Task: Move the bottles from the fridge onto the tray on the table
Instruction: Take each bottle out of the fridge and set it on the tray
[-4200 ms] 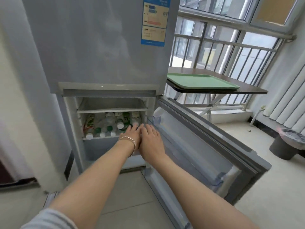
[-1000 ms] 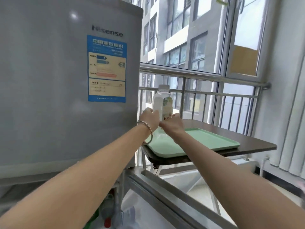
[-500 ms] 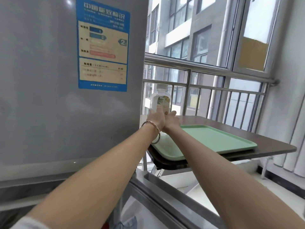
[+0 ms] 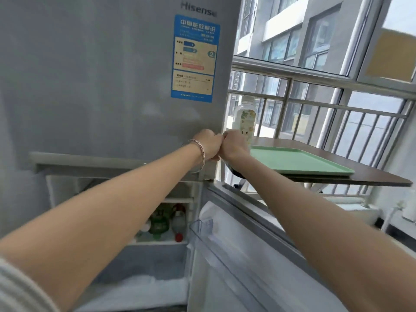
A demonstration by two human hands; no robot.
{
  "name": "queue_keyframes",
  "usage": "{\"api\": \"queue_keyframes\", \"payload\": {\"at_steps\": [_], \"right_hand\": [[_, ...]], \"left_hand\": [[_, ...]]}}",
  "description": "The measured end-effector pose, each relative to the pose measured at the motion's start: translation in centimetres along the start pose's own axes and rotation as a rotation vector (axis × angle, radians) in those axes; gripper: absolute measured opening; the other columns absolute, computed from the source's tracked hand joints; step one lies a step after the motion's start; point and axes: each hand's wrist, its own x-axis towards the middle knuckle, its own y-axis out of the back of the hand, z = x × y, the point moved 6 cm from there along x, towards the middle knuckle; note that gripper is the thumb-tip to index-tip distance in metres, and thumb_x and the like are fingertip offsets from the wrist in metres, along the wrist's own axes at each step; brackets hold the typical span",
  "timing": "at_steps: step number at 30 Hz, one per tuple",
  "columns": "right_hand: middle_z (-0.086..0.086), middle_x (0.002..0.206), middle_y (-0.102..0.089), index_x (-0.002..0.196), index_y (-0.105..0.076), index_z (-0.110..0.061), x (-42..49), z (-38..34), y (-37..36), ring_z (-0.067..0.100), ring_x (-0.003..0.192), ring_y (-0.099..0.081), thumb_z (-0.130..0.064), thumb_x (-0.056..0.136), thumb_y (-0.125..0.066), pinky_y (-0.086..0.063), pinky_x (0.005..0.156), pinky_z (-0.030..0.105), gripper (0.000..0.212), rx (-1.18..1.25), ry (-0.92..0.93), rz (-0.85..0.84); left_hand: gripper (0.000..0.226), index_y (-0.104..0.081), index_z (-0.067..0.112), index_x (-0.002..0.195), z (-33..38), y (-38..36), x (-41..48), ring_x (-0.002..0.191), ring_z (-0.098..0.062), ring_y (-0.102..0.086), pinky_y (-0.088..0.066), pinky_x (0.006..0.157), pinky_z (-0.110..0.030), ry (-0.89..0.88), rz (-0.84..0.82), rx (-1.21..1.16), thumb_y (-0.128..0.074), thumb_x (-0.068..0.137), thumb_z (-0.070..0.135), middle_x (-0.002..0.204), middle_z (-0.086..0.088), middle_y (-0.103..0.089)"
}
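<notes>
A clear bottle [image 4: 245, 118] with a pale flowered label and a white cap stands upright at the left end of the green tray [image 4: 299, 161] on the brown table [image 4: 371, 174]. My right hand [image 4: 235, 145] is curled in front of the bottle's base and hides it, so I cannot tell whether it grips the bottle. My left hand [image 4: 208, 144], with a bracelet on its wrist, is curled into a loose fist just left of the right hand, apart from the bottle. More bottles [image 4: 166, 221] lie on a shelf in the open lower fridge compartment.
The grey fridge [image 4: 101, 75] fills the left, and its lower door [image 4: 247, 255] hangs open below my right arm, under the table's edge. Window bars [image 4: 315, 113] run behind the table. The rest of the tray is bare.
The bottle has come down onto the tray's left end. My left hand has come off it and both hands have curled and drawn back. My view has swung down and left, showing the fridge interior.
</notes>
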Motion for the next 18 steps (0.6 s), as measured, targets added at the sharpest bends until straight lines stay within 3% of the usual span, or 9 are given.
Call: {"api": "queue_keyframes", "payload": {"at_steps": [2, 5, 7, 9, 13, 16, 18], "right_hand": [[0.019, 0.098, -0.069, 0.096, -0.067, 0.000, -1.9, -0.9, -2.4, 0.033, 0.092, -0.065, -0.012, 0.084, -0.062, -0.043, 0.068, 0.032, 0.017, -0.019, 0.014, -0.098], [0.018, 0.104, -0.070, 0.100, -0.068, 0.000, -4.7, -1.7, -6.5, 0.033, 0.099, -0.067, -0.020, 0.084, -0.063, -0.042, 0.068, 0.028, 0.026, -0.044, -0.003, -0.233], [0.012, 0.088, -0.070, 0.089, -0.065, -0.004, -6.4, -2.2, -10.2, 0.028, 0.079, -0.068, -0.027, 0.087, -0.062, -0.045, 0.062, 0.024, 0.024, -0.109, 0.014, -0.408], [0.005, 0.069, -0.060, 0.081, -0.057, -0.009, -7.6, -2.0, -14.1, 0.021, 0.058, -0.060, -0.033, 0.086, -0.066, -0.049, 0.051, 0.026, 0.026, -0.140, -0.047, -0.542], [0.014, 0.098, -0.060, 0.118, -0.057, -0.002, -9.3, -0.5, -21.6, 0.032, 0.086, -0.063, -0.023, 0.095, -0.053, -0.058, 0.077, 0.042, 0.031, -0.215, -0.070, -0.729], [0.009, 0.103, -0.061, 0.112, -0.059, -0.010, -9.1, 1.3, -28.3, 0.028, 0.081, -0.061, -0.032, 0.087, -0.055, -0.050, 0.056, 0.034, 0.033, -0.314, -0.033, -0.818], [0.008, 0.121, -0.062, 0.121, -0.057, -0.010, -7.7, 4.0, -35.5, 0.029, 0.098, -0.061, -0.040, 0.073, -0.061, -0.053, 0.074, 0.033, 0.057, -0.333, -0.047, -0.899]], "left_hand": [[0.036, -0.053, 0.004, 0.063, -2.3, 1.5, -1.5, 0.052, -0.025, -0.057, -0.045, 0.044, -0.018, 0.092, -0.025, 0.017, -0.041, 0.094, 0.019, 0.057, -0.011, -0.056], [0.034, -0.057, 0.003, 0.074, -6.6, 2.9, -3.5, 0.057, -0.028, -0.060, -0.049, 0.053, -0.025, 0.239, -0.113, 0.089, -0.040, 0.094, 0.024, 0.066, -0.016, -0.061], [0.042, -0.061, 0.003, 0.094, -9.9, 3.9, -4.5, 0.052, -0.023, -0.060, -0.046, 0.045, -0.020, 0.312, -0.183, 0.286, -0.034, 0.098, 0.035, 0.068, -0.012, -0.063], [0.050, -0.060, 0.006, 0.110, -13.5, 4.9, -5.1, 0.060, -0.022, -0.061, -0.046, 0.051, -0.023, 0.389, -0.229, 0.403, -0.029, 0.099, 0.044, 0.077, -0.012, -0.064], [0.059, -0.058, 0.006, 0.125, -21.2, 5.1, -5.0, 0.098, -0.028, -0.062, -0.047, 0.083, -0.031, 0.462, -0.256, 0.476, -0.029, 0.098, 0.049, 0.119, -0.015, -0.064], [0.054, -0.055, 0.006, 0.129, -27.1, 4.9, -4.4, 0.115, -0.032, -0.057, -0.046, 0.094, -0.035, 0.500, -0.237, 0.506, -0.032, 0.098, 0.044, 0.129, -0.016, -0.059], [0.052, -0.056, 0.001, 0.127, -31.6, 4.9, -3.5, 0.121, -0.036, -0.054, -0.044, 0.101, -0.040, 0.548, -0.228, 0.543, -0.037, 0.098, 0.040, 0.131, -0.019, -0.057]]}}
